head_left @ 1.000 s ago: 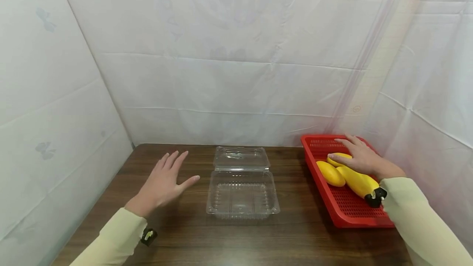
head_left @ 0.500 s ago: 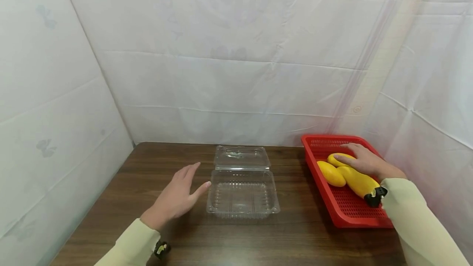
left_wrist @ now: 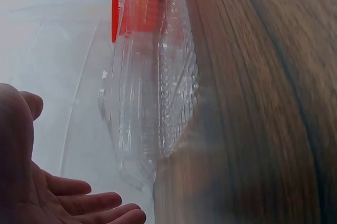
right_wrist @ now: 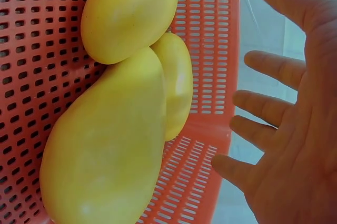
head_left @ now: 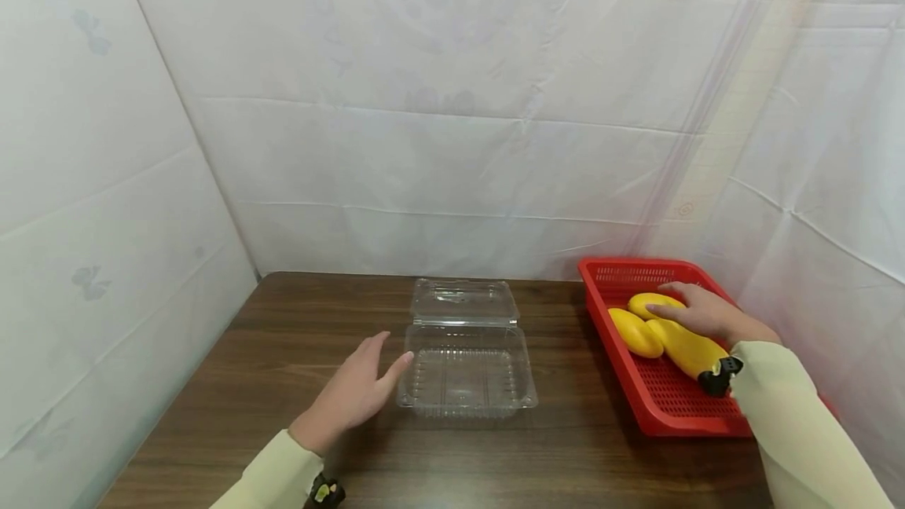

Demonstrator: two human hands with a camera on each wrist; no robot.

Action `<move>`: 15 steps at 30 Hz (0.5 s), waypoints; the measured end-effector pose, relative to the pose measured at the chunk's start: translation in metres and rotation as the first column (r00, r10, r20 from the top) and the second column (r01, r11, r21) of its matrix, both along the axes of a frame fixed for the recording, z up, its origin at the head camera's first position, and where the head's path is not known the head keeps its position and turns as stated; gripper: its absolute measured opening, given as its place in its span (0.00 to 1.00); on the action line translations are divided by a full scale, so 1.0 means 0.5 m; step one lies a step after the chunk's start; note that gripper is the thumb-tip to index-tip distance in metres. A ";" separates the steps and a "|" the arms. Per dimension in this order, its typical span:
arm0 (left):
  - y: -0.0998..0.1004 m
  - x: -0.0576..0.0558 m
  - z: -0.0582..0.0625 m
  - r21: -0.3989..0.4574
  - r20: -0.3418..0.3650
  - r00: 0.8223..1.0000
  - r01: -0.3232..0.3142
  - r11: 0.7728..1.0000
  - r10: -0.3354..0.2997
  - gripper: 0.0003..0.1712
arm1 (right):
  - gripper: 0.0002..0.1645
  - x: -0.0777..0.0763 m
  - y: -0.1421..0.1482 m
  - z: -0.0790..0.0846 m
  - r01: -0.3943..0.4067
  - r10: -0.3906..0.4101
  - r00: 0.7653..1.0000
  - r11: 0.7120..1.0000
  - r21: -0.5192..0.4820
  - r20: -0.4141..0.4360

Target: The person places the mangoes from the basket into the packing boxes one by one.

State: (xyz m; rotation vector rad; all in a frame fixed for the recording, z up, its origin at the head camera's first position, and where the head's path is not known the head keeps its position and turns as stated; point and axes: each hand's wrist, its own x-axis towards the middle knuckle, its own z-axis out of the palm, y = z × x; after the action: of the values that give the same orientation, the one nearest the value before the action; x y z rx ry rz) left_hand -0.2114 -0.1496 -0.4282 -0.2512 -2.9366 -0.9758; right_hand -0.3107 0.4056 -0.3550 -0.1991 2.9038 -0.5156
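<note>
Three yellow mangoes lie together in a red plastic basket at the right. Above them is my right hand, with fingers spread and nothing held; in the right wrist view a gap shows between fingers and fruit. A clear plastic clamshell box stands on the table with its lid folded back toward the wall. My left hand is just left of this box, thumb near its left rim. In the left wrist view those fingers are loosely extended and hold nothing.
The dark wood-grain table ends at a white cloth wall behind, with more cloth on both sides. The red basket sits close to the right-hand cloth. A black device is on the right wrist and another on the left.
My left hand has moved right and toward me, up to the box's left side. My right hand has lowered slightly over the mangoes. Box, basket and fruit have stayed put.
</note>
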 end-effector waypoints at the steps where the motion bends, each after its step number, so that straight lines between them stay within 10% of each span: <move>1: 0.002 0.001 -0.001 0.015 0.004 1.000 -0.004 1.000 0.004 0.52 | 0.55 0.000 0.002 0.000 0.004 -0.004 1.000 1.000 0.002 0.010; 15: 0.021 -0.016 -0.017 0.174 0.129 0.988 -0.108 0.979 0.086 0.40 | 0.47 0.001 0.021 -0.007 -0.032 0.032 0.998 0.999 -0.013 0.046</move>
State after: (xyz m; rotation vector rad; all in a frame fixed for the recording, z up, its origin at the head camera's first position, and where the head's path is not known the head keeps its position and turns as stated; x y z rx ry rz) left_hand -0.2192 -0.1393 -0.4365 -0.0428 -2.9062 -1.2750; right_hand -0.3102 0.4163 -0.3585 -0.2317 2.8490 -0.5251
